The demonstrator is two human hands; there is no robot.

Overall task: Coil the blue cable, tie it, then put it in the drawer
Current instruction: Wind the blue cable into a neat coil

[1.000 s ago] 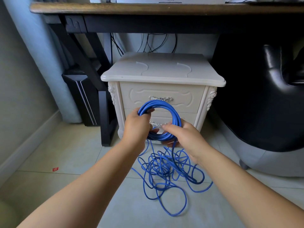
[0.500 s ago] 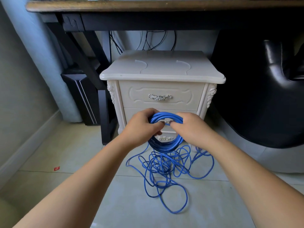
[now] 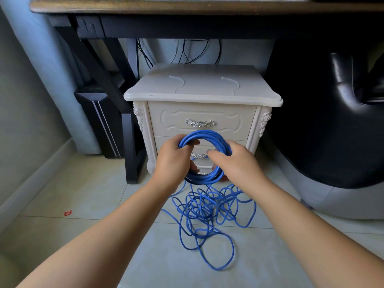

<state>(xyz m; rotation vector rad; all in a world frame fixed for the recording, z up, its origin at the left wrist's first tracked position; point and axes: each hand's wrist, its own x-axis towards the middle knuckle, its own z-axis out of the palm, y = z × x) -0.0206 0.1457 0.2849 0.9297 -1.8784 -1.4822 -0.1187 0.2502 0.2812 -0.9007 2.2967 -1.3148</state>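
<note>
A dark wooden table [image 3: 187,7] spans the top of the view, and a bulky black seat [image 3: 324,125] fills the right side. Under the table, on the pale tiled floor [image 3: 83,194], stands a cream bedside cabinet [image 3: 203,88]. Its top drawer [image 3: 228,119] is closed and has an ornate silver handle [image 3: 200,123].

The blue cable [image 3: 205,135] is thin, round and bright blue, and it lies in two parts. One part is wound into a neat ring of many stacked turns, held up in the air in front of the lower drawer [image 3: 166,141], with the top of the ring just under the top drawer's front. The other part trails from the bottom of the ring to the floor, where it lies in a loose tangle of overlapping loops, the largest loop nearest the person.

The left hand [image 3: 174,161] grips the ring's left side, with its fingers [image 3: 188,143] wrapped round the bundled turns. The right hand [image 3: 234,163] holds the right side, its fingers curled round the strands.

A small red scrap [image 3: 68,213] lies on the floor, well to the left.
</note>
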